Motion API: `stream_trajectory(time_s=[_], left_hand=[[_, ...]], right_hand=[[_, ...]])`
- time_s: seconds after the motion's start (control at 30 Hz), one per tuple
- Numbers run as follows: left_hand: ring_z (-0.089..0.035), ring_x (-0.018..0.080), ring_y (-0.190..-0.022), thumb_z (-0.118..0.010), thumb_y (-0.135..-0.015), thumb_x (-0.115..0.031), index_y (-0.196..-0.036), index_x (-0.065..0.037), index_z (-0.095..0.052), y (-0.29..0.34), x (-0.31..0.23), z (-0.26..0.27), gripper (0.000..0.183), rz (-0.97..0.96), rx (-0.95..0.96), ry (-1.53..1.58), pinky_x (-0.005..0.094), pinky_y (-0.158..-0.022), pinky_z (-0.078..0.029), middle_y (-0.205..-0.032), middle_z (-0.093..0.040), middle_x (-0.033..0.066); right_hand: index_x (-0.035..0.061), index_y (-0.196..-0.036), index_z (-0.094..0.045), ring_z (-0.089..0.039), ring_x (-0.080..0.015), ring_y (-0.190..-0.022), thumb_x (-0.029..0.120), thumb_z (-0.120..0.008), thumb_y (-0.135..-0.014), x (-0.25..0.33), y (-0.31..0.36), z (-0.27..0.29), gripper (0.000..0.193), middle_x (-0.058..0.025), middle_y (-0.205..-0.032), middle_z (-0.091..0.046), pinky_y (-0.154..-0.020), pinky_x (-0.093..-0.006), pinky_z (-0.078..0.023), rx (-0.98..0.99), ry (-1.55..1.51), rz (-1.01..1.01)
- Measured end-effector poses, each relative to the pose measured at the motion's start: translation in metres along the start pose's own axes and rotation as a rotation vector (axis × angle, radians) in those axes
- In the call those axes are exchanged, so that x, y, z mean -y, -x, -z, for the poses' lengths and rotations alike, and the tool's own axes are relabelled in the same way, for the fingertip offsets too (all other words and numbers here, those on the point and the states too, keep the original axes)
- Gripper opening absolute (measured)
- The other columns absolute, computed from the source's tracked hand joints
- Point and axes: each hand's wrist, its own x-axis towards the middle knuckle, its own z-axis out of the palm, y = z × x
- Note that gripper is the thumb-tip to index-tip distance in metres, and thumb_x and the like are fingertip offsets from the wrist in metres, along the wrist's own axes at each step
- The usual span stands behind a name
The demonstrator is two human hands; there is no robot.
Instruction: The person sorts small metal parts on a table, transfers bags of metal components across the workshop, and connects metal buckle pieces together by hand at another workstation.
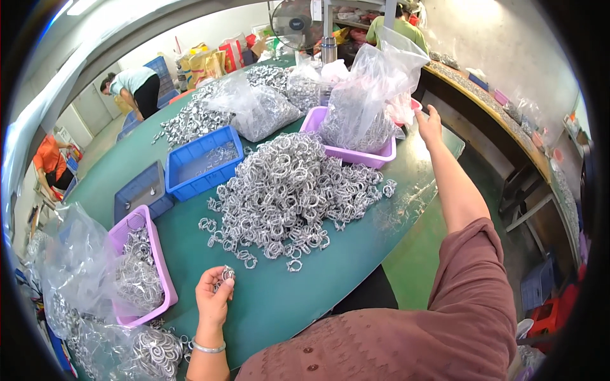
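Note:
A big heap of small silver metal rings [289, 190] lies on the green table [343, 254]. My left hand [214, 293] rests near the table's front edge, its fingers closed around a few of these rings [227, 274]. My right hand [429, 124] is stretched far out to the right and touches the clear plastic bag [372, 89] that stands in a purple tray [356, 154] full of rings. The fingers of that hand are partly hidden behind the bag's edge.
A blue bin [202, 162] and a darker blue tray [143, 190] sit left of the heap. A purple tray [136, 267] with a bag of rings is at the front left. More bags of rings, a fan and three people are farther back.

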Motion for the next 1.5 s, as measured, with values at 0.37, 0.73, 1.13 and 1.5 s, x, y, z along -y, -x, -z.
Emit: stream_trajectory(time_s=[0.37, 0.73, 1.13, 1.5], left_hand=[[-0.045, 0.0046, -0.057, -0.057, -0.076, 0.002, -0.1, -0.003, -0.051, -0.006, 0.015, 0.014, 0.025, -0.098, 0.042, -0.043, 0.0161, -0.047, -0.036, -0.081, -0.055, 0.0014], [-0.048, 0.003, -0.061, -0.059, -0.074, 0.003, -0.105, -0.004, -0.049, 0.008, 0.017, 0.008, 0.033, -0.108, 0.08, 0.03, 0.0137, -0.049, -0.037, -0.083, -0.056, 0.0008], [-0.051, 0.0059, -0.073, -0.059, -0.074, 0.002, -0.106, -0.001, -0.049, 0.003, 0.016, 0.012, 0.034, 0.009, 0.082, 0.125, 0.0168, -0.06, -0.041, -0.087, -0.058, 0.0037], [-0.048, 0.0059, -0.063, -0.057, -0.077, 0.0, -0.108, 0.0, -0.049, 0.002, 0.02, 0.011, 0.033, 0.128, 0.102, 0.222, 0.0176, -0.05, -0.038, -0.09, -0.057, 0.0043]], right_hand=[[0.0019, -0.101, -0.054, -0.051, -0.0091, -0.08, 0.005, -0.054, -0.08, 0.15, 0.17, 0.02, 0.021, -0.0039, -0.09, -0.056, -0.07, -0.021, -0.041, 0.295, -0.71, 0.348], [-0.0003, -0.105, -0.052, -0.054, -0.0089, -0.076, 0.007, -0.055, -0.08, 0.257, 0.34, -0.004, 0.027, -0.0055, -0.085, -0.058, -0.067, -0.0235, -0.045, 1.454, -0.943, 0.24], [-0.0009, -0.097, -0.056, -0.053, -0.0078, -0.072, 0.009, -0.055, -0.08, 0.267, 0.346, -0.026, 0.02, -0.0034, -0.082, -0.059, -0.065, -0.0212, -0.044, 1.657, -1.041, -0.209], [-0.0017, -0.097, -0.056, -0.052, -0.0089, -0.07, 0.009, -0.055, -0.08, 0.258, 0.349, -0.028, 0.02, -0.0043, -0.081, -0.059, -0.064, -0.0216, -0.044, 1.669, -1.06, -0.334]])
